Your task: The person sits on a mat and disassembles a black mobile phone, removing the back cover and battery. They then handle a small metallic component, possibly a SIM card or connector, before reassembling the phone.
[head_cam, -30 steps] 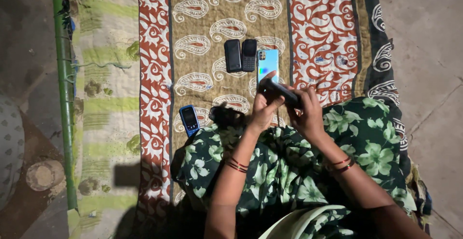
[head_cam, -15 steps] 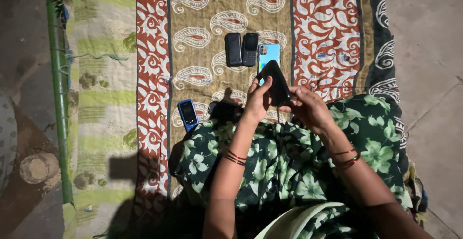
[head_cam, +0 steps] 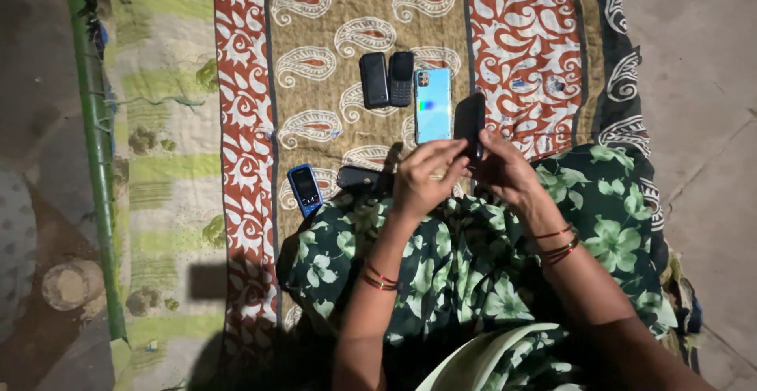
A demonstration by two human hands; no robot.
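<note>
A black phone (head_cam: 470,123) stands upright between my two hands, above my lap. My right hand (head_cam: 505,172) grips its lower end from the right. My left hand (head_cam: 422,176) touches it from the left with fingers stretched across. Just left of it a light blue smartphone (head_cam: 433,105) lies back up on the patterned cloth (head_cam: 331,83). Two dark keypad phones (head_cam: 387,79) lie side by side beyond that. A small blue phone (head_cam: 304,188) and a black phone (head_cam: 359,176) lie near my left knee.
My lap is covered by green floral fabric (head_cam: 473,273). A green pole (head_cam: 93,147) runs along the left over a pale quilt (head_cam: 162,162). Bare concrete floor (head_cam: 702,123) lies to the right. A round stone-like object (head_cam: 71,284) sits at lower left.
The black phone in my hands has turned from lying flat to standing upright and shifted right, uncovering the light blue smartphone. Both hands stay on it.
</note>
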